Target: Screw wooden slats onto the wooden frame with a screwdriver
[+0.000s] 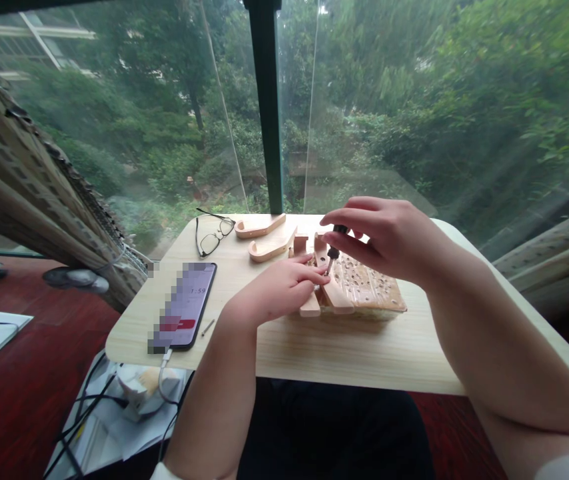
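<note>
My right hand grips a screwdriver with a dark handle, its shaft pointing down at a wooden hook piece. My left hand presses on the wooden pieces near the screwdriver's tip, its fingers together; whether it pinches something small there is hidden. A second wooden piece lies partly under my left hand. Both pieces rest on a block with a pitted, holed top, wrapped in something clear and shiny.
Two curved wooden hooks and glasses lie at the back of the pale table. A phone with a white cable and a small screw are on the left. Cables and papers sit below.
</note>
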A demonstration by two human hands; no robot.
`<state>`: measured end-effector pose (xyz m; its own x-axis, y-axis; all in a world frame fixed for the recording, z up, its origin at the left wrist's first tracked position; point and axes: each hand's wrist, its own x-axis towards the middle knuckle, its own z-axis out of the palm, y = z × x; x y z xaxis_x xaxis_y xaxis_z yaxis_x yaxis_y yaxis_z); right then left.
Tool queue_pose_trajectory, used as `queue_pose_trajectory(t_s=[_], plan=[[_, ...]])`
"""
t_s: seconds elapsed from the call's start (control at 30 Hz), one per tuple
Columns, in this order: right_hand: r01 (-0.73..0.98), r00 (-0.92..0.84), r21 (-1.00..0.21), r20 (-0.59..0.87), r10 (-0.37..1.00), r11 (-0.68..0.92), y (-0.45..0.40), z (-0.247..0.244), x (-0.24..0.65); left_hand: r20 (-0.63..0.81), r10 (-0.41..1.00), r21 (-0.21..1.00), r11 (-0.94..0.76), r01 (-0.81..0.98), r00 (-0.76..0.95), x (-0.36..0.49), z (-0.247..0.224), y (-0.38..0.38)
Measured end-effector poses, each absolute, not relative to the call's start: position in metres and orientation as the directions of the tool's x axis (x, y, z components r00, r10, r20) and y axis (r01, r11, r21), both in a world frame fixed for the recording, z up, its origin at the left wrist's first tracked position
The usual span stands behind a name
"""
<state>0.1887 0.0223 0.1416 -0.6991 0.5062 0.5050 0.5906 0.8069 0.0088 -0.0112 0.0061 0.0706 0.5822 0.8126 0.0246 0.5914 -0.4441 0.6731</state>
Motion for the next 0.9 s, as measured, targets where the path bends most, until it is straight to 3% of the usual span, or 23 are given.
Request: queue_pose_trajectory(t_s=[0.17,0.43,0.7,0.9], plan=[[0.563,-0.708,-0.036,0.494,0.505,0.825,0.020,0.146,0.193,0.024,0.808,0.691,-0.439,0.575,0.588,-0.012,0.069,0.007],[0.620,-0.646,0.062,0.606,0.465,0.782,0.037,0.135,0.191,0.016,0.809,0.696,-0.432,0.574,0.588,-0.012,0.067,0.008],[0.417,-0.698,-0.138,0.585,0.413,0.899,0.033,0.146,0.200,0.019,0.817,0.695,-0.425,0.580,0.576,-0.012,0.069,0.006],[0.533,-0.623,-0.152,0.595,0.508,0.832,0.035,0.139,0.194,0.023,0.814,0.697,-0.430,0.574,0.580,-0.011,0.069,0.007]])
